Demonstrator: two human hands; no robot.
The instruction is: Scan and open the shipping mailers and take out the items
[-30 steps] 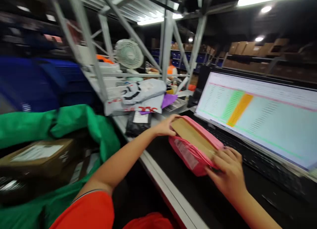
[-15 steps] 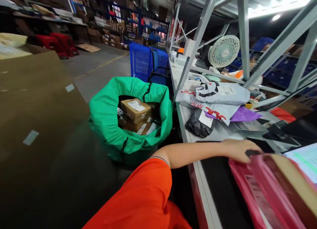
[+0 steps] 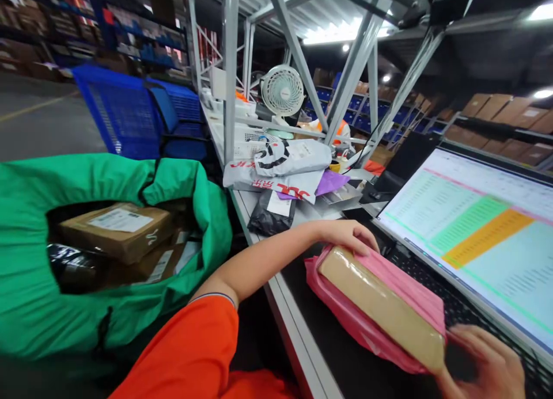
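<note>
Leftmost, beside your bench, the green sack (image 3: 216, 220) stands open with a labelled carton (image 3: 116, 232) and other parcels already inside. Next, towards the bench's far end, lie a black parcel (image 3: 270, 215) and a white parcel (image 3: 294, 157). Your left hand (image 3: 345, 236) is closed over the pink bag (image 3: 415, 287) at the far end of the brown box (image 3: 380, 304), thumb mostly hidden. That box lies over the black mat (image 3: 298, 295), only partly covered: the bag wraps its sides, but one long face is bare, so covering looks partway done, with that face left. Rightmost, your right hand (image 3: 495, 364) bends around the near end, thumb at the corner; you can't tell how firmly it grips. Beyond it sits the lit monitor (image 3: 484, 215).
</note>
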